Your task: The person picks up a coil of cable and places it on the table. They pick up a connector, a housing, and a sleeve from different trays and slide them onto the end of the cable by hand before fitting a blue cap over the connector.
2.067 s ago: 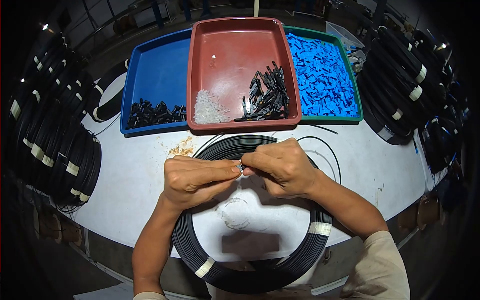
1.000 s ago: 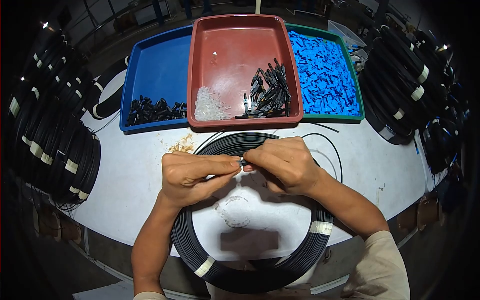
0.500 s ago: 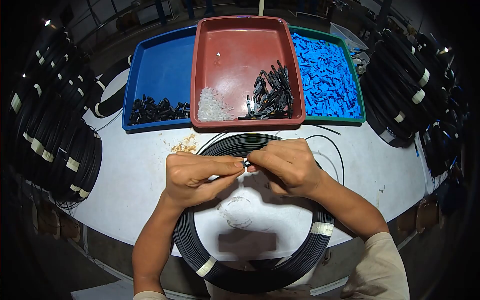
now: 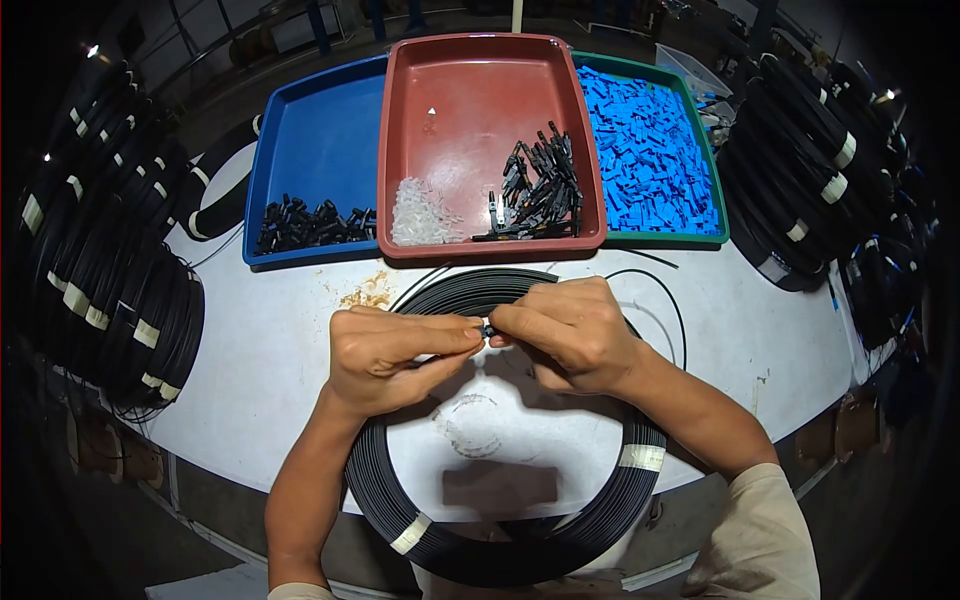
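My left hand point(image 4: 395, 352) and my right hand point(image 4: 572, 335) meet over the far part of a black cable coil point(image 4: 540, 562). Between their fingertips sits a small dark connector part point(image 4: 488, 331). Both hands are closed in a pinch on it, and the fingers cover most of it. Pale tape bands the coil, which lies on the white table and overhangs its near edge. One loose cable end point(image 4: 683, 330) loops out to the right of my right hand.
Behind the coil stand a blue tray point(image 4: 318, 125) with black parts, a red tray point(image 4: 470, 90) with clear sleeves and black connectors, and a green tray point(image 4: 665, 241) full of blue pieces. Stacked cable coils rise at left point(image 4: 110, 310) and right point(image 4: 790, 170).
The view has shifted very slightly. Both hands keep their pinch, and the right fingertips have moved slightly closer to the left ones, covering more of the part.
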{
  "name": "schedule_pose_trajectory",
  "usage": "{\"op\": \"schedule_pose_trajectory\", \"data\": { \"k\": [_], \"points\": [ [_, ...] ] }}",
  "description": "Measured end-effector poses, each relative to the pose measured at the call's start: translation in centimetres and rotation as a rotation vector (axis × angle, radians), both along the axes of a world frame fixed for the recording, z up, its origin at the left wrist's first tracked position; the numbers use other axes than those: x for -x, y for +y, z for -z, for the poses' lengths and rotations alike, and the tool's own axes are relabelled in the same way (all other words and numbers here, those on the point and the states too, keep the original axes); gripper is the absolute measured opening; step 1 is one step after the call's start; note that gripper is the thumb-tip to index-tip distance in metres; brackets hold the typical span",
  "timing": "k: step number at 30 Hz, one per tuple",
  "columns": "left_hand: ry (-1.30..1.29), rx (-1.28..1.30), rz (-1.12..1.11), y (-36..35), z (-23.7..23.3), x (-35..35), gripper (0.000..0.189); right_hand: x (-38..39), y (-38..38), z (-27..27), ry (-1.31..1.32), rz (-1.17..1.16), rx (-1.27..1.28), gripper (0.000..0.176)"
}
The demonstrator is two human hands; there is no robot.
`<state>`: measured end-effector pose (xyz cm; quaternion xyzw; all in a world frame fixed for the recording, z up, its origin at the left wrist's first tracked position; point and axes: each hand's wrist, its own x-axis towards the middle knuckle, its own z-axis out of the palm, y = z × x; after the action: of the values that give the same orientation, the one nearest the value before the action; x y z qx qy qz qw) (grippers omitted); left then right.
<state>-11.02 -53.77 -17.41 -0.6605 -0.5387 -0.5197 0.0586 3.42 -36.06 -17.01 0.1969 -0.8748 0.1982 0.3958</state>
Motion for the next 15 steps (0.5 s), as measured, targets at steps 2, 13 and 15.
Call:
{"op": "schedule_pose_trajectory", "data": {
  "k": [2,13,15],
  "points": [
    [0.046,-0.018,0.009,-0.06,-0.04,-0.07,0.023,-0.12,0.1,0.04,-0.05,-0.009,0.028,0.016],
    [-0.048,0.004,-0.017,-0.13,-0.08,-0.02,0.024,0.03,0.21,-0.14,0.011,-0.015,-0.011,0.019],
    [0.116,-0.01,-0.033,-0.36,-0.39,-0.39,0.024,-0.16,0.3,-0.26,-0.045,-0.021,-0.022,0.019]
  ]
}}
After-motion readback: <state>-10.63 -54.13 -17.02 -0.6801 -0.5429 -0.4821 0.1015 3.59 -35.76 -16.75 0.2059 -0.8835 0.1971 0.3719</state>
